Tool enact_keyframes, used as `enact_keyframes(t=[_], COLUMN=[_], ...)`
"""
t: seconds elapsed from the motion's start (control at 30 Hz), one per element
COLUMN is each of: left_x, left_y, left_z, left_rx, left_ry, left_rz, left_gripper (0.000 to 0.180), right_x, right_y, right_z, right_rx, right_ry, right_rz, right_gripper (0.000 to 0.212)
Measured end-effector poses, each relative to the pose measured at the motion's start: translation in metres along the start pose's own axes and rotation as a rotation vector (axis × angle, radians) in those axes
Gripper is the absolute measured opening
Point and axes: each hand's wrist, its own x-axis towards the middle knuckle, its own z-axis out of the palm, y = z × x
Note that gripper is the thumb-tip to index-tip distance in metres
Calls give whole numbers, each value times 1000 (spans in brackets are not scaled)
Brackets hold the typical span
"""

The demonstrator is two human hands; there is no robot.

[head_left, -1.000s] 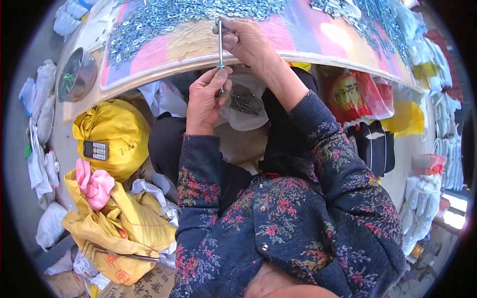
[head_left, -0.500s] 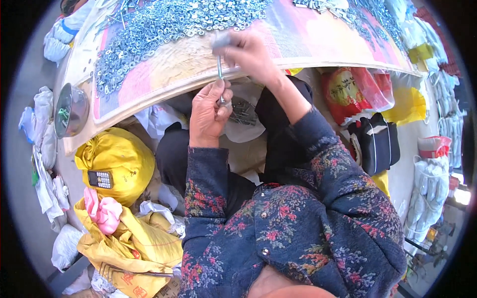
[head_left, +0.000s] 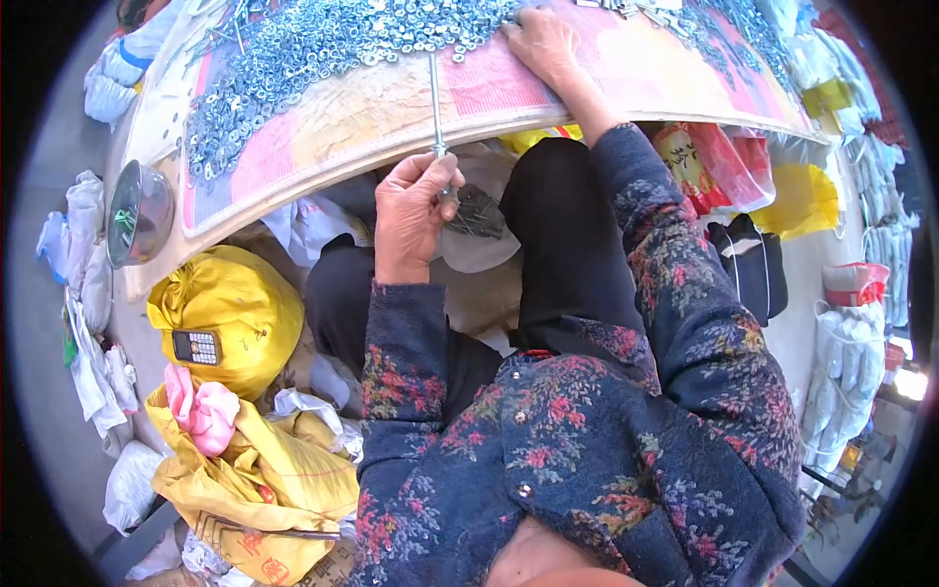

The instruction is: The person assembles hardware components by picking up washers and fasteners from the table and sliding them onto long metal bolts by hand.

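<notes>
My left hand [head_left: 416, 201], just below the table's near edge, is closed around the lower end of a long thin metal bolt [head_left: 437, 98]. Its bare shank points away from me over the edge; a wider metal part shows at the thumb. At the right end of a pile of small metal nuts and washers [head_left: 391, 34], my right hand [head_left: 546, 44] reaches onto the table. Its fingers are bent and drawn together at the pile; what lies between the fingertips is hidden.
A metal bowl [head_left: 142, 215] with green pieces sits at the table's left corner. Under the edge, between my knees, lie dark thin rods [head_left: 476, 213]. A yellow bag [head_left: 230, 318] bears a phone [head_left: 197, 347]. More metal parts [head_left: 719, 44] lie at the table's far right.
My right hand has left the top of the bolt and moved right and away to the pile. The left hand still holds the bolt in nearly the same place. My right knee has shifted.
</notes>
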Motion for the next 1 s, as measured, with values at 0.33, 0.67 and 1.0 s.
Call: enact_keyframes(t=[0.33,0.67,1.0], left_x=[-7,-27,-26], left_y=[19,21,30], left_z=[-14,-25,-50], left_rx=[154,23,-88], left_ry=[25,-15,58], left_rz=[61,68,72], left_gripper=[13,13,13], right_x=[7,-17,0], right_y=[-54,-135,-171], right_z=[-67,-125,-138], right_rx=[687,1410,1030], right_ry=[-242,-591,-834], right_rz=[200,282,-4], right_gripper=[42,25,31])
